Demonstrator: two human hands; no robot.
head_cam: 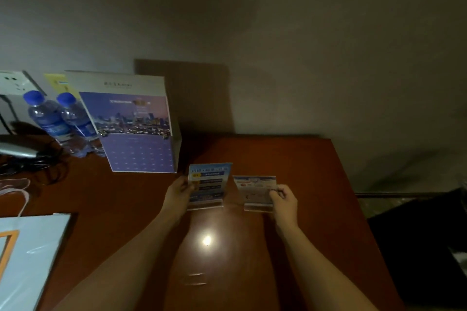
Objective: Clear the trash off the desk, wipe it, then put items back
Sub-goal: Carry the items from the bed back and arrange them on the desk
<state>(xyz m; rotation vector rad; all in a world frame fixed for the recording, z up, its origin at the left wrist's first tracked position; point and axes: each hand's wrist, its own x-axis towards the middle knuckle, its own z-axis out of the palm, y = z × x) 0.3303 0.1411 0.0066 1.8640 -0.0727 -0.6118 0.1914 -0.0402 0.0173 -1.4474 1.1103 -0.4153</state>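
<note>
Two small acrylic sign stands stand upright on the reddish-brown desk (290, 159). My left hand (178, 193) grips the left edge of the taller blue sign stand (209, 184). My right hand (284, 198) pinches the right edge of the shorter white sign stand (254, 190). Both stands have their clear bases on the desk surface, a small gap between them.
A large purple display board (134, 129) leans by the wall, with two blue-capped water bottles (63, 121) to its left. Black cables and a grey device (22, 151) lie at the far left. A pale blue folder (27, 255) lies at the near left. A dark bin (429, 247) sits right of the desk.
</note>
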